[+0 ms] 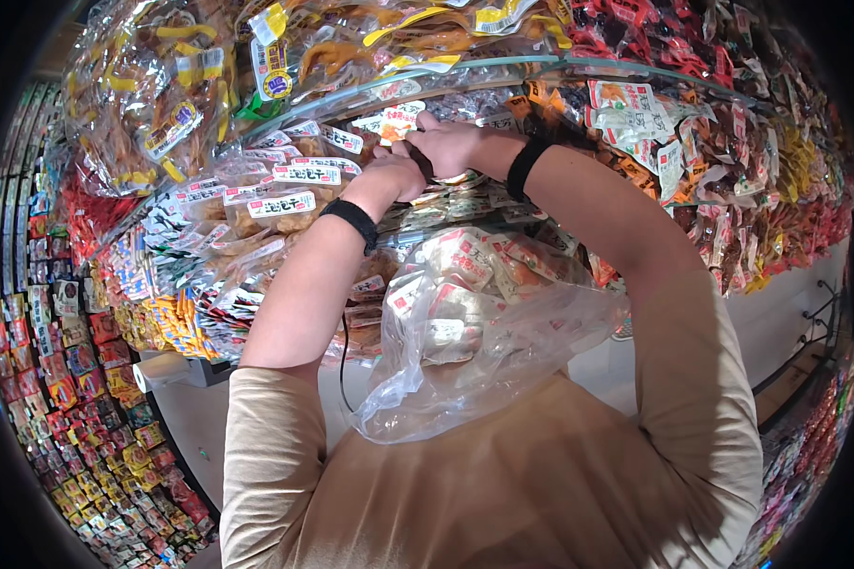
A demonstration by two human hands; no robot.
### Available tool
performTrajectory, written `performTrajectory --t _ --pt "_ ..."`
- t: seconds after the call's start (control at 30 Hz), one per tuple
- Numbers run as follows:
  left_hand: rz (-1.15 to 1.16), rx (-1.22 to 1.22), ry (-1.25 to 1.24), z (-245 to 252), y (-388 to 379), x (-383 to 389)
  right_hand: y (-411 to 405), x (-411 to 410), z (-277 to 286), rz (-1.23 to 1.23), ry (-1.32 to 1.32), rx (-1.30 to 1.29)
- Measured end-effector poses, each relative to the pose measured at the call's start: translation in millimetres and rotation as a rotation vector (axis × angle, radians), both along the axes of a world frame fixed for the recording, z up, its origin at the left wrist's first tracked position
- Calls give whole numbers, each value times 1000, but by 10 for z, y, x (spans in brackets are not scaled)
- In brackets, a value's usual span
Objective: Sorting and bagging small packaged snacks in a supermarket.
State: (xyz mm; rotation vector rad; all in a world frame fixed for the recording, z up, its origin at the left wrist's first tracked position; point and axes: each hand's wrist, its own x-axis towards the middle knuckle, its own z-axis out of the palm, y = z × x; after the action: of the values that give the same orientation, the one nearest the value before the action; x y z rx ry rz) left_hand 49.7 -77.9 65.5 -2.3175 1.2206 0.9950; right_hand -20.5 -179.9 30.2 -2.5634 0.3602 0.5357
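My left hand (397,173) and my right hand (447,146) meet over a shelf compartment of small snack packets, fingers bent downward. A small dark item shows between them; whether either hand grips it is unclear. Just beyond the fingers lies a white and orange snack packet (393,122). Clear-wrapped snacks with white labels (282,205) lie left of my left hand. Against my chest, below the hands, rests an open clear plastic bag (484,334) holding several white and red packets. Black bands circle both my wrists.
A curved glass divider (498,65) runs behind my hands. Large clear bags of yellow-labelled snacks (178,92) are heaped at the upper left. Orange and red packets fill the right. A roll of thin plastic (162,371) sits lower left, and a dark cable (344,355) hangs beside the bag.
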Motion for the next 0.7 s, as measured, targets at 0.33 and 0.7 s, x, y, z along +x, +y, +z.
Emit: performTrajectory --t 0.33,0.7 --pt "-110 -56 -73 -352 -25 155 -83 -41 -91 -232 -131 -226" --pt "-70 -90 -14 -332 23 169 -324 -204 -175 -216 53 -357"
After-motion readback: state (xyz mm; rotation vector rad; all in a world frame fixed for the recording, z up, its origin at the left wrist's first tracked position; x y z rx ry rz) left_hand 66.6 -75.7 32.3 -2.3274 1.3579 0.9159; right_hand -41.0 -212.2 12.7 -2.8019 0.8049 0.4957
